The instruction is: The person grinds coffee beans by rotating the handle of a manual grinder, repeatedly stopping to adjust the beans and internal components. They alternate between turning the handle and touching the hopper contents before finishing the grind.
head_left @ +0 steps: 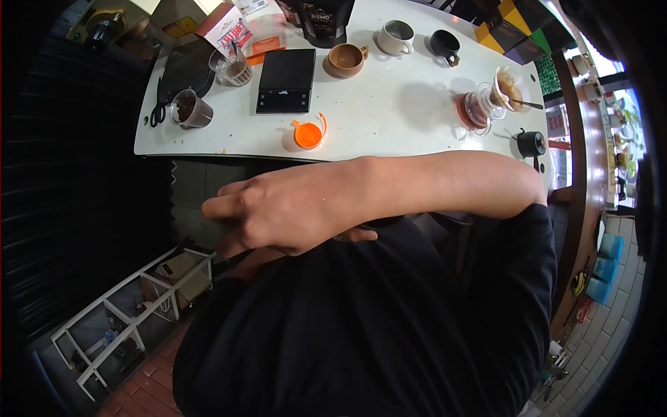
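Note:
My right arm reaches across my body from the right. My right hand is in front of the table's near edge, above my left forearm, with its fingers curled down. Whatever those fingertips grip is hidden. Beneath my right wrist, part of my left hand shows, one finger stretched out over my black shirt; the rest is covered. On the table near the hands sit a small orange cup with a loop-like strap, a black digital scale and a clear cup of dark grounds.
The white table also bears a glass with a spoon, a brown cup, a pale mug, a black cup, a glass server under a paper-lined dripper, and a black coffee pouch. A white-framed rack stands lower left.

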Demonstrator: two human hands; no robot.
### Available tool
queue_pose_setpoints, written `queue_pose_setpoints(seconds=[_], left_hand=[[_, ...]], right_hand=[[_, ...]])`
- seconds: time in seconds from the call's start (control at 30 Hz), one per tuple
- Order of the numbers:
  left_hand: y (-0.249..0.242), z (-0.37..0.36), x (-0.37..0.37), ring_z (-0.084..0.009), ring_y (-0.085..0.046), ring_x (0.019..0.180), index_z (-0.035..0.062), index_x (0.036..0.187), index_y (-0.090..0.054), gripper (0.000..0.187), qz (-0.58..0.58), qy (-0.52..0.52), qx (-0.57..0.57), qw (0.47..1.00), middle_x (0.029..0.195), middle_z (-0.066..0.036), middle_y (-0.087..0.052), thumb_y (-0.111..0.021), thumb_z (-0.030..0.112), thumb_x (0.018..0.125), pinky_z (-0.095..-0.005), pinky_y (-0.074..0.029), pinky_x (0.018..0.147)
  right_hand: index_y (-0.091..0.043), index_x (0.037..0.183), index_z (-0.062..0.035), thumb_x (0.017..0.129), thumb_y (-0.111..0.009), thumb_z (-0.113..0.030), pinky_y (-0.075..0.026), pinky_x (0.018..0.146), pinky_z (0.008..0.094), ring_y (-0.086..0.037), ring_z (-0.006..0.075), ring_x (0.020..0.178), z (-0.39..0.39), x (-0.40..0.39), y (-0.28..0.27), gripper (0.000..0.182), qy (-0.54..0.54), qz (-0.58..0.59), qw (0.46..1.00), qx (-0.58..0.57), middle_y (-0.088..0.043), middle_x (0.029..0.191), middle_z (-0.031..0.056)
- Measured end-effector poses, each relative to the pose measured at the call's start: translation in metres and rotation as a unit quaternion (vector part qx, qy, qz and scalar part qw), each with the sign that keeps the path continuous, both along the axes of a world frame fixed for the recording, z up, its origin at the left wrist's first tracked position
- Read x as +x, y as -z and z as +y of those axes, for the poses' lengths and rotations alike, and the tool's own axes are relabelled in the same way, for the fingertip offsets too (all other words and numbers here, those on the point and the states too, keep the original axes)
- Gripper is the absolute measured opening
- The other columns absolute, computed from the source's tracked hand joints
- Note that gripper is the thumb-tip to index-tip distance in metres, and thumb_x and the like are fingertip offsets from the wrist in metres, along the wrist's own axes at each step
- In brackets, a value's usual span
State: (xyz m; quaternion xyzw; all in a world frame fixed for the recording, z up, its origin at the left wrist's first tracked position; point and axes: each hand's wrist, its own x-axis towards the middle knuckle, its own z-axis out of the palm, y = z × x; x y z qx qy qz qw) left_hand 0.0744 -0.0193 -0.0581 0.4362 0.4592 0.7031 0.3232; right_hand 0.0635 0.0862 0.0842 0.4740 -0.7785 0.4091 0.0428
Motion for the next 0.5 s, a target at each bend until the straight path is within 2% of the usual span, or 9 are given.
queue_pose_setpoints(seconds=[0.1, 0.13, 0.17, 0.2, 0.27, 0.33, 0.4, 0.47, 0.5], left_hand=[[0.007, -0.007, 0.006, -0.0203, -0.066, 0.106, 0.0004, 0.125, -0.056, 0.090, 0.013, -0.033, 0.058, 0.998, 0.119, -0.009, -0.065, -0.098, 0.042, 0.058, -0.0365, -0.052, 0.095], [0.007, -0.010, 0.006, -0.0210, -0.066, 0.107, 0.0004, 0.126, -0.055, 0.092, 0.019, -0.041, 0.074, 0.996, 0.120, -0.009, -0.064, -0.098, 0.043, 0.058, -0.0369, -0.052, 0.096], [0.002, -0.023, -0.020, -0.0209, -0.066, 0.108, 0.0001, 0.128, -0.055, 0.094, 0.164, 0.048, -0.014, 0.985, 0.118, -0.010, -0.065, -0.097, 0.046, 0.057, -0.0366, -0.052, 0.096], [0.003, -0.027, -0.021, -0.0209, -0.066, 0.108, 0.0001, 0.128, -0.055, 0.094, 0.164, 0.045, -0.017, 0.985, 0.118, -0.010, -0.065, -0.097, 0.046, 0.057, -0.0366, -0.052, 0.096], [0.010, -0.028, -0.020, -0.0197, -0.066, 0.106, -0.0001, 0.126, -0.058, 0.092, -0.248, -0.013, -0.138, 0.959, 0.114, -0.011, -0.067, -0.096, 0.048, 0.058, -0.0350, -0.053, 0.094], [-0.006, -0.019, -0.021, -0.0167, -0.067, 0.103, -0.0008, 0.123, -0.059, 0.088, -0.239, -0.047, -0.133, 0.961, 0.111, -0.011, -0.069, -0.096, 0.046, 0.058, -0.0324, -0.053, 0.092], [-0.011, -0.015, -0.022, -0.0160, -0.068, 0.101, -0.0017, 0.123, -0.059, 0.087, -0.017, -0.092, -0.084, 0.992, 0.110, -0.011, -0.070, -0.095, 0.047, 0.060, -0.0321, -0.054, 0.090], [-0.011, -0.013, -0.027, -0.0166, -0.070, 0.099, -0.0017, 0.123, -0.059, 0.088, -0.021, -0.094, -0.087, 0.992, 0.107, -0.011, -0.072, -0.095, 0.047, 0.059, -0.0323, -0.055, 0.088], [-0.011, -0.012, -0.031, -0.0167, -0.070, 0.097, -0.0016, 0.122, -0.060, 0.088, 0.071, -0.120, -0.095, 0.986, 0.105, -0.010, -0.072, -0.096, 0.046, 0.057, -0.0322, -0.056, 0.086]], right_hand=[[-0.066, 0.113, -0.0005, 0.082, -0.063, -0.005, -0.054, 0.091, 0.0415, -0.060, 0.0361, 0.108, 0.024, -0.019, 0.032, 0.031, 0.108, 0.052, 0.993, 0.014, -0.055, 0.108, 0.0168], [-0.065, 0.114, 0.0003, 0.078, -0.062, 0.003, -0.053, 0.087, 0.0431, -0.060, 0.0378, 0.104, 0.058, -0.027, 0.021, 0.036, 0.188, -0.011, 0.979, 0.078, -0.055, 0.105, 0.0164], [-0.064, 0.108, 0.0012, 0.075, -0.060, 0.009, -0.049, 0.083, 0.0459, -0.060, 0.0388, 0.099, 0.088, -0.028, 0.030, 0.035, 0.221, -0.095, 0.966, 0.098, -0.054, 0.101, 0.0187], [-0.061, 0.097, 0.0015, 0.073, -0.054, 0.011, -0.046, 0.079, 0.0473, -0.058, 0.0394, 0.092, 0.110, -0.015, 0.042, 0.027, 0.257, -0.083, 0.960, 0.075, -0.052, 0.098, 0.0207], [-0.050, 0.085, 0.0016, 0.066, -0.043, 0.014, -0.044, 0.075, 0.0451, -0.054, 0.0378, 0.089, 0.132, 0.033, 0.078, 0.023, 0.291, -0.172, 0.940, 0.047, -0.049, 0.095, 0.0196], [-0.050, 0.080, 0.0018, 0.067, -0.042, 0.014, -0.051, 0.086, 0.0444, -0.053, 0.0371, 0.086, 0.123, 0.068, 0.071, 0.019, 0.362, -0.163, 0.917, -0.026, -0.046, 0.092, 0.0168], [-0.049, 0.074, 0.0009, 0.064, -0.042, 0.014, -0.048, 0.110, 0.0469, -0.055, 0.0315, 0.082, 0.109, 0.092, 0.053, 0.018, 0.408, -0.115, 0.903, -0.074, -0.044, 0.089, 0.0144], [-0.051, 0.071, -0.0026, 0.064, -0.045, 0.015, -0.052, 0.101, 0.0503, -0.058, 0.0309, 0.087, 0.090, 0.121, 0.034, 0.020, 0.381, -0.116, 0.914, -0.080, -0.047, 0.088, 0.0136], [-0.052, 0.070, -0.0051, 0.063, -0.055, 0.012, -0.054, 0.094, 0.0465, -0.059, 0.0312, 0.088, 0.080, 0.128, 0.033, 0.019, 0.309, -0.081, 0.944, -0.085, -0.048, 0.089, 0.0122]])
